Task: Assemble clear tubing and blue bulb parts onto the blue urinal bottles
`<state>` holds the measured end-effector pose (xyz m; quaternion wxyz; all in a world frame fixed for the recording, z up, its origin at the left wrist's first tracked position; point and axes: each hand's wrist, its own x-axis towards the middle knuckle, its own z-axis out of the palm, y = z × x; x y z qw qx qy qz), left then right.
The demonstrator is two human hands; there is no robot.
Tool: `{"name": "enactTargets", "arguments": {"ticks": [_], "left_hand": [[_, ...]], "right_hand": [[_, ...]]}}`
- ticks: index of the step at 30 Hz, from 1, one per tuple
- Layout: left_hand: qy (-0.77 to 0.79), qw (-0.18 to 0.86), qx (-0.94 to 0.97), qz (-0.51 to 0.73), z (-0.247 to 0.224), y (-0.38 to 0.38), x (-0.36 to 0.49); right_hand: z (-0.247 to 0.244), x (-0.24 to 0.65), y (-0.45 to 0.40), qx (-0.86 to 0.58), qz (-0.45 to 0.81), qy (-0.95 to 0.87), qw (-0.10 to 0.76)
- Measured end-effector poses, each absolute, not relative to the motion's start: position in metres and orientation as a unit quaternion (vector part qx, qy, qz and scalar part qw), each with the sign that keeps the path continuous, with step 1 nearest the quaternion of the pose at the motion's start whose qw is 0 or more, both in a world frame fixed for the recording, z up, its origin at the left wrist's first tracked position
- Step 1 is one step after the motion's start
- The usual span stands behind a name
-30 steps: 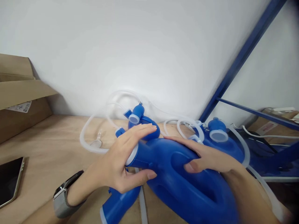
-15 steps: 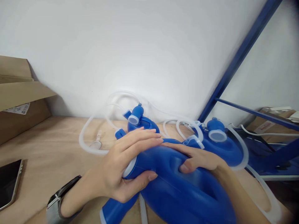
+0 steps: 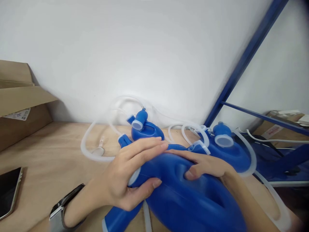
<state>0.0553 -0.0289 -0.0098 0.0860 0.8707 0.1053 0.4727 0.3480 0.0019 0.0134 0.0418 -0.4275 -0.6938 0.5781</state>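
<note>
head view: i have the large blue bottle (image 3: 183, 199) low and close in front of me, between both hands. left hand (image 3: 120, 177) is clamped round its neck end, fingers together on top, thumb below. right hand (image 3: 209, 164) has the thumb pressed at the handle recess, fingers over the top side. versus a second ago the neck sits lower and the bottle has rolled a bit; the last half second barely moved it. i read that as a steady two-hand hold. base runs out of frame; left palm hides most of the white rim (image 3: 134, 178). a second blue neck (image 3: 123, 218) pokes out underneath, its body mostly covered, beside a pale tube (image 3: 147, 216). phone (image 3: 9, 192) is cut by the left edge. behind, a smaller blue bottle (image 3: 151, 131) stands near the wall (image 3: 149, 58); tube ends there are too faint to trace.
</note>
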Motion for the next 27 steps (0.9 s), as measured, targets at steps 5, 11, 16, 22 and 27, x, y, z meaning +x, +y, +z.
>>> {"name": "enactTargets", "arguments": {"ticks": [5, 11, 16, 22, 27], "left_hand": [[0.104, 0.104, 0.868, 0.475, -0.008, -0.032, 0.055], [0.053, 0.089, 0.879, 0.465, -0.005, -0.037, 0.052], [0.078, 0.111, 0.914, 0.383, 0.001, -0.058, 0.049], [0.168, 0.150, 0.894, 0.387, 0.008, -0.059, 0.046], [0.280, 0.229, 0.853, 0.376, 0.009, -0.047, 0.058]], "right_hand": [[0.016, 0.345, 0.000, -0.417, 0.580, -0.699, 0.033], [0.005, 0.339, 0.006, -0.369, 0.606, -0.705, 0.003], [-0.013, 0.320, 0.011, -0.278, 0.679, -0.676, -0.070], [-0.010, 0.309, -0.003, -0.306, 0.584, -0.751, 0.031], [0.012, 0.322, -0.030, -0.368, 0.525, -0.742, 0.198]]}}
